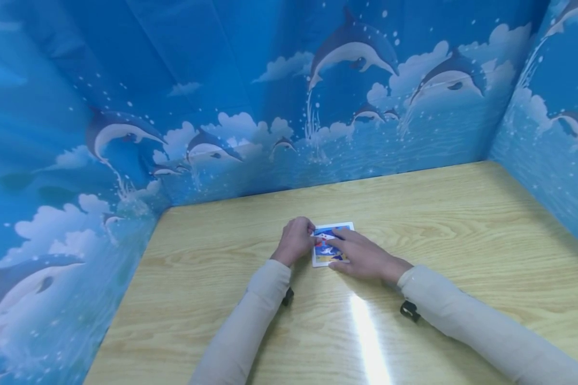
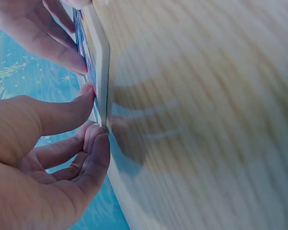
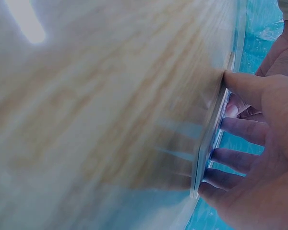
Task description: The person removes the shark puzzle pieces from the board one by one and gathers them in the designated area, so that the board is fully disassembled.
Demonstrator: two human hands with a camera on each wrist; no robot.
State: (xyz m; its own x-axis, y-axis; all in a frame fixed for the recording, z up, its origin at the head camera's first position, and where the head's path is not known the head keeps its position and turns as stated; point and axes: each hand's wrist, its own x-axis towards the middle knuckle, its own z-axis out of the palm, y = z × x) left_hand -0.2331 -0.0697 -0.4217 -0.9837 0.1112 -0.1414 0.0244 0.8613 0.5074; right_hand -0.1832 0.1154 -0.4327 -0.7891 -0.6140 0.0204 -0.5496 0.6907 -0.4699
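Observation:
A flat, square picture board (image 1: 325, 251) with a white border and a colourful sea scene lies on the table. At its left edge is my left hand (image 1: 296, 240); in the left wrist view the thumb (image 2: 84, 103) presses the printed face while curled fingers (image 2: 98, 153) meet the edge, pinching it. My right hand (image 1: 366, 256) reaches over the board from the right. Seen from the right wrist, its fairly straight fingers (image 3: 237, 160) are spread with their tips on the printed face, and the thumb (image 3: 242, 84) touches the border of the board (image 3: 204, 143).
The wood-grain table (image 1: 221, 321) stretches around the board on all sides, with a bright light streak on its near part. Blue curtains (image 1: 250, 69) printed with dolphins and clouds rise along its back, left and right edges. Each sleeve has a dark strap piece beneath.

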